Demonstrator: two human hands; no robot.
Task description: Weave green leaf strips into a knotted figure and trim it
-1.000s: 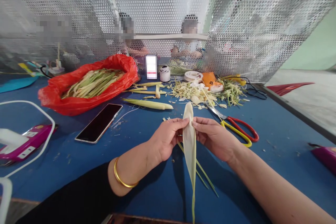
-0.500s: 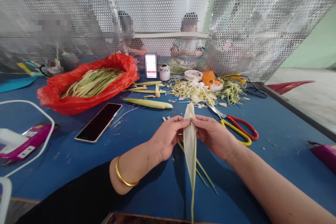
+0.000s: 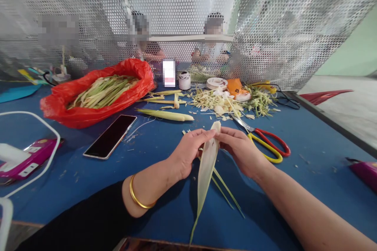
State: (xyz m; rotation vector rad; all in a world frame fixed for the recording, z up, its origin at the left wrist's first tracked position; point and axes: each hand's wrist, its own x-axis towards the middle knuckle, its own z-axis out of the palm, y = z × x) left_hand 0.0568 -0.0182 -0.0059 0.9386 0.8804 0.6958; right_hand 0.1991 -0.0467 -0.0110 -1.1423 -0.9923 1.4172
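Observation:
A long pale leaf sheath (image 3: 206,168), like a husk, hangs between my hands. It narrows to a green tip that trails down to the left. My left hand (image 3: 190,149) is closed, its thumb pinching the sheath near the upper end. On the other edge, my right hand (image 3: 240,149) pinches the same end between thumb and fingers. Thin green strips (image 3: 225,190) lie on the table beneath the hands. Red-and-yellow scissors (image 3: 269,145) rest just right of my right hand. Beyond the hands lies a peeled pale green stalk (image 3: 166,115).
A red plastic bag (image 3: 97,115) full of leaf strips stands left, with a phone (image 3: 110,137) before it. Trimmings (image 3: 216,102), a tape roll (image 3: 217,83) and a thread spool (image 3: 184,80) lie farther back. Power strips sit at both sides. People work behind a perforated screen (image 3: 182,8).
The lower part of the leaf sheath has swung to the left and now slants. Its top end has dropped slightly between my fingers. Both hands stay nearly in place.

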